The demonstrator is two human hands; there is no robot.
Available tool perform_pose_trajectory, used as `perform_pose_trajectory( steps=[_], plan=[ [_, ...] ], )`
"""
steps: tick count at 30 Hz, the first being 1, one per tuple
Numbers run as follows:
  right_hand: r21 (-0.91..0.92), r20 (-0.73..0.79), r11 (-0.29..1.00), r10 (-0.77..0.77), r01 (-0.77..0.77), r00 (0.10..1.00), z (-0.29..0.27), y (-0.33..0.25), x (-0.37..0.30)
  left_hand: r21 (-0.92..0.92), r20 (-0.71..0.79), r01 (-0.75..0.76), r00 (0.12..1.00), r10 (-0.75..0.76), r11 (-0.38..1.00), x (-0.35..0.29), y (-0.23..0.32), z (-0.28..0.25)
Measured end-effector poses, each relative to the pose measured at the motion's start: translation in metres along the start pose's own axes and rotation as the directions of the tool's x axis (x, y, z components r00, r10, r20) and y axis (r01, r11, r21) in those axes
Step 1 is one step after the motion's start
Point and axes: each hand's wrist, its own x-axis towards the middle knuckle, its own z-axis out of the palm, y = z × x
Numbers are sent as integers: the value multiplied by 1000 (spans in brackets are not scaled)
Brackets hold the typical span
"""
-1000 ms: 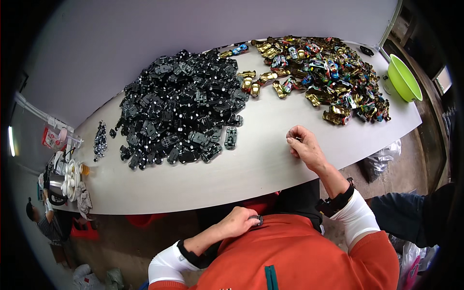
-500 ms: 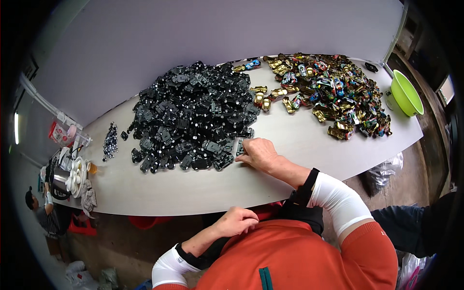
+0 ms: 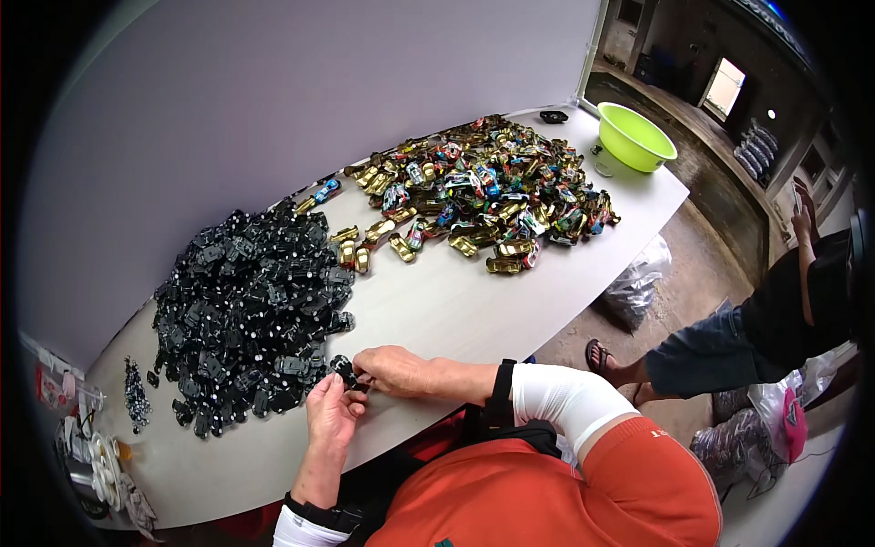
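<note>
Between my two hands is a dark toy car chassis [image 3: 344, 368], just off the right edge of a big heap of black toy car chassis [image 3: 251, 310]. My right hand [image 3: 394, 370] is closed on its right side, with the fingertips partly hidden. From below, my left hand [image 3: 330, 412] pinches the same part near the thumb. Farther right on the table lies a heap of shiny toy car bodies [image 3: 483, 187], gold and multicoloured. Several gold bodies [image 3: 362, 259] lie loose between the two heaps.
On the pale table [image 3: 437, 310], a small pile of tiny silvery parts [image 3: 137, 401] lies at the left. A green basin [image 3: 635, 139] stands at the far right corner. Beyond the right edge stands a person [image 3: 793, 292], near filled plastic bags [image 3: 638, 284]. White dishes [image 3: 105, 469] are at the lower left.
My view has swung to the right. My left hand has risen from near my lap and joined the right at the chassis. The right hand still holds the chassis.
</note>
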Motion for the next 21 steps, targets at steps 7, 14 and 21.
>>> perform_pose_trajectory(
  steps=[7, 14, 21],
  plan=[
    [84, -109, 962, -252, 262, 962, -33, -3, -12, 101, -47, -135, 989, 141, 986, 1, 7, 8],
    [-471, -554, 634, 329, -614, 765, -149, 90, -38, 124, -7, -98, 995, 100, 987, -5, 9, 15],
    [-360, -483, 728, 391, -584, 784, -154, 107, -39, 160, -30, -106, 993, 112, 981, -6, 4, 20]
  ],
)
